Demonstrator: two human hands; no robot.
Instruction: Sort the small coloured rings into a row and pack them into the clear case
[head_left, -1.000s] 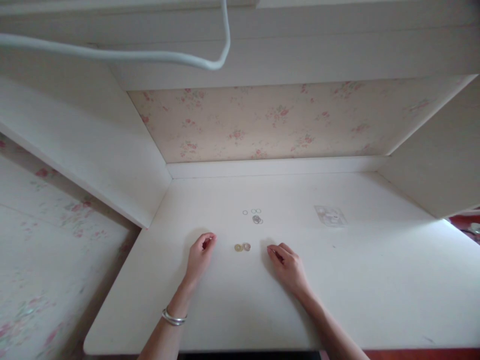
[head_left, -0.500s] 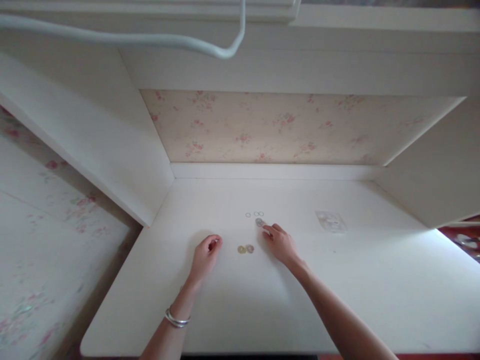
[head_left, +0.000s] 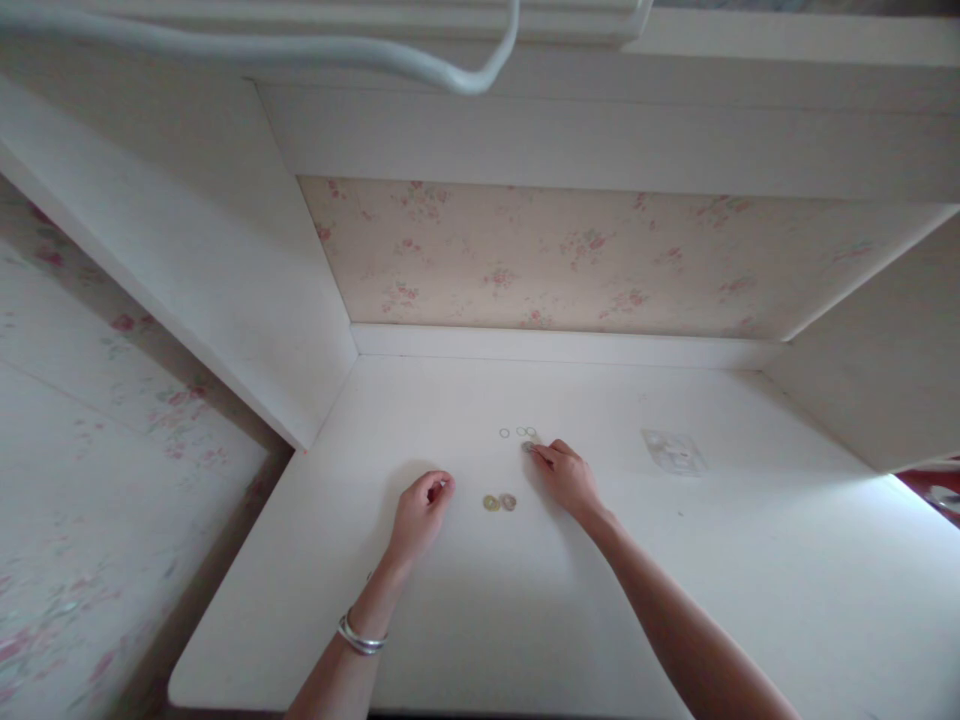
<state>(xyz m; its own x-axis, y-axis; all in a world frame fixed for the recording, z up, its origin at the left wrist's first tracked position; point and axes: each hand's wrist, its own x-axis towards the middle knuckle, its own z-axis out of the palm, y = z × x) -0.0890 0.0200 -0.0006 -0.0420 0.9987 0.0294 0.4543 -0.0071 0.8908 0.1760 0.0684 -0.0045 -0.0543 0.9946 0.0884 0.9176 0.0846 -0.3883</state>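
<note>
My right hand (head_left: 568,478) pinches the edge of a small silver coin-like disc (head_left: 528,447), which looks slightly raised from the desk. Just beyond it lie three thin rings, one apart (head_left: 504,433) and two side by side (head_left: 526,431). Nearer to me, a gold-coloured disc (head_left: 491,503) and a pinkish-silver disc (head_left: 508,502) lie edge to edge between my hands. My left hand (head_left: 421,508) rests on the desk to their left, thumb and fingertips pressed together; whatever may be between them is too small to make out.
A clear plastic bag (head_left: 673,453) with small things inside lies to the right on the white desk (head_left: 480,620). A tiny dark speck (head_left: 681,514) is below it. White panels enclose the desk, and a pale cable (head_left: 390,62) hangs across the top.
My right fingertips have closed on the silver disc, which lay flat beside them before and now seems tilted. My left hand keeps its pinch. The whole view has shifted slightly.
</note>
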